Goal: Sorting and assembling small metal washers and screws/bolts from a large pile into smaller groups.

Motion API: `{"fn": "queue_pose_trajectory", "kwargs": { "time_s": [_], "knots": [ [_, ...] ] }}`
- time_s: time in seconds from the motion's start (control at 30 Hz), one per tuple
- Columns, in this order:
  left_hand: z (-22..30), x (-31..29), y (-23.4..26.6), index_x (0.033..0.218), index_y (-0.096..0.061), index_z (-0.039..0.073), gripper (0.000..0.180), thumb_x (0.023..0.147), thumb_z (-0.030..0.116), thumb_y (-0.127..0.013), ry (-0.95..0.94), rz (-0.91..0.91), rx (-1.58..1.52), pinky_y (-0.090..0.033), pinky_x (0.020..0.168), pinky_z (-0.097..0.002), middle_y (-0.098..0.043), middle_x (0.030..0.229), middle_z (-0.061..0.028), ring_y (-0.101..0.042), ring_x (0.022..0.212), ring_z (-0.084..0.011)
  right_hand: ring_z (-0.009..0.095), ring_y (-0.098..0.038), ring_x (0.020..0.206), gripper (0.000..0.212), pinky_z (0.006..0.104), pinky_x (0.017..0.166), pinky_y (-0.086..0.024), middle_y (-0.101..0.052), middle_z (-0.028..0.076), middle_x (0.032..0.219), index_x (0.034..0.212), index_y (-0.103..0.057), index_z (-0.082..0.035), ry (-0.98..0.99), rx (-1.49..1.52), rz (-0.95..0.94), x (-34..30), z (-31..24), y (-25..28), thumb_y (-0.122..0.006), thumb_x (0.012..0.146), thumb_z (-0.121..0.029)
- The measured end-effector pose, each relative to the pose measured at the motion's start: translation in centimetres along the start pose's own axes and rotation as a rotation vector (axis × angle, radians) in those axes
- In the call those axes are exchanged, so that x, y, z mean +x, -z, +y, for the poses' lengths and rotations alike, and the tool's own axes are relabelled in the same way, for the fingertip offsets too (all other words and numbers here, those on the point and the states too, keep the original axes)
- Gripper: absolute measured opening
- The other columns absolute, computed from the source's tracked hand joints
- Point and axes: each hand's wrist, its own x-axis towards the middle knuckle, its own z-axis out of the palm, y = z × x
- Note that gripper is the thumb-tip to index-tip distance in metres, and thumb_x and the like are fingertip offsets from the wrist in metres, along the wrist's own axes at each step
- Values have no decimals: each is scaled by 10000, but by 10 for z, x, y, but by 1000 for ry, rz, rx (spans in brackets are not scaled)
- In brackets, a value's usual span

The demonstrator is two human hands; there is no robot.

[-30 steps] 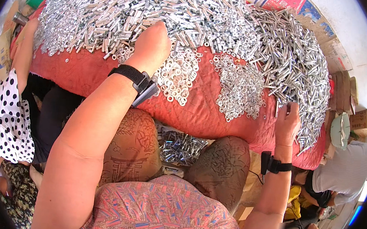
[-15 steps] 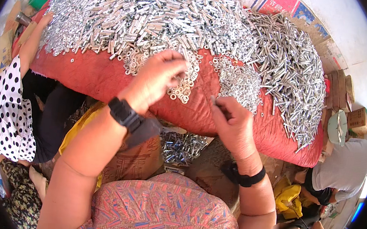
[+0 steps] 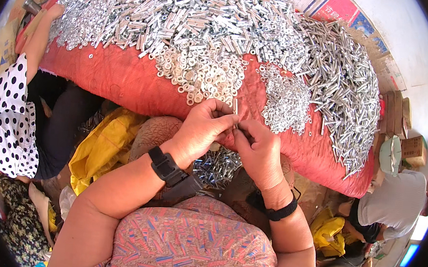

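My left hand (image 3: pixel 197 131) and my right hand (image 3: pixel 262 149) meet fingertip to fingertip just above the near edge of the red cloth (image 3: pixel 119 82). A slim silver metal pin (image 3: pixel 236 105) stands up between the pinched fingertips, its lower part covered by them. My right thumb and forefinger close around it. The left fingers are pinched against the same spot, and whatever small thing they hold is hidden. Right beyond my hands lies a pile of pale flat washers (image 3: pixel 204 74). To its right is a heap of small silver rings (image 3: pixel 285 101).
A broad mound of metal sleeves (image 3: pixel 183 16) covers the far side, with darker metal rods (image 3: pixel 342 89) at right. Below the edge lie more metal pieces (image 3: pixel 216 169). A person in a dotted top (image 3: pixel 9 120) reaches in at left; another in a grey shirt (image 3: pixel 394 200) sits at right.
My left hand has come off the washers, moving down and right to meet the right hand. My right hand has shifted slightly left and down. The view has tilted a little.
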Motion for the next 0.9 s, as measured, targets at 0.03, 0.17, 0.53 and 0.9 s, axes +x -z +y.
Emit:
{"fn": "queue_pose_trajectory", "kwargs": {
  "time_s": [0.03,0.17,0.53,0.9],
  "knots": [
    [1,-1,-6,951,-576,38,106,897,79,-658,-19,37,-5,-420,555,-187,-583,831,-12,-543,691,-62,307,-680,776,167,349,681,-518,-661,196,843,982,-649,22,5,10,26,0,1,-1,-645,819,-16],
    [-7,4,-2,958,-557,42,122,902,98,-650,11,-25,70,-492,620,-202,-595,840,-26,-619,774,-98,296,-673,796,256,349,699,-527,-669,175,907,1080,-622,12,44,110,116,9,1,-4,-625,824,7],
    [1,3,2,957,-508,69,118,925,182,-521,180,52,-228,-278,434,-201,-488,741,-7,-411,555,-76,350,-620,789,39,442,667,-508,-565,146,850,788,-578,-34,209,-946,90,63,52,27,-596,810,-61],
    [11,0,13,1056,-539,123,221,1005,298,-414,93,93,-229,-237,426,-187,-354,646,51,-275,494,-36,355,-629,733,68,448,671,-522,-586,153,855,755,-587,-41,159,-957,23,76,52,26,-592,794,-97]
  ]
}}
